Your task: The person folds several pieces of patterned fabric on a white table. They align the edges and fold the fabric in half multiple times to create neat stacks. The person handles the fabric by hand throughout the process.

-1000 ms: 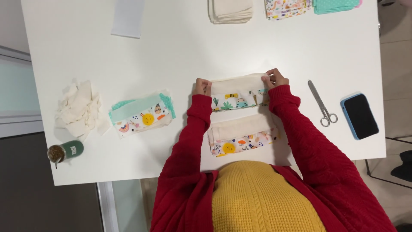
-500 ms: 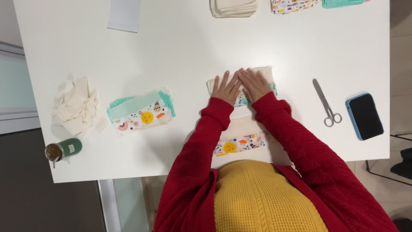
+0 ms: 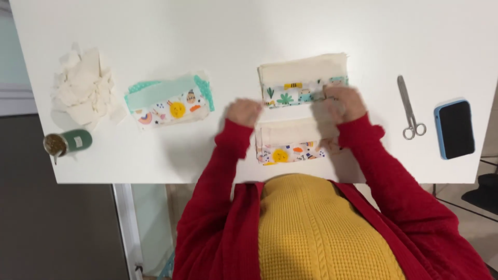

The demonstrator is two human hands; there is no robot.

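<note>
**Soft folded cloth: take it by the edges**

Your left hand [image 3: 244, 111] rests on the surface [image 3: 155, 31] just left of the two folded pieces; it is blurred, so you cannot tell whether it is clenched or relaxed, and it seems to grasp nothing. Your right hand [image 3: 343, 103] lies on the right end of the upper folded cloth [image 3: 302, 78], fingers pressing or pinching there; the blur hides which.

The upper folded cloth sits in the middle of the surface, cream above with a printed band below. The lower folded cloth [image 3: 290, 142] lies just beneath it, nearer your body.

Judge both as light, limp and thin. They will likely sag and unfold if lifted by one corner. Hold at both short ends, along the folded edge, to keep the layers together.
</note>
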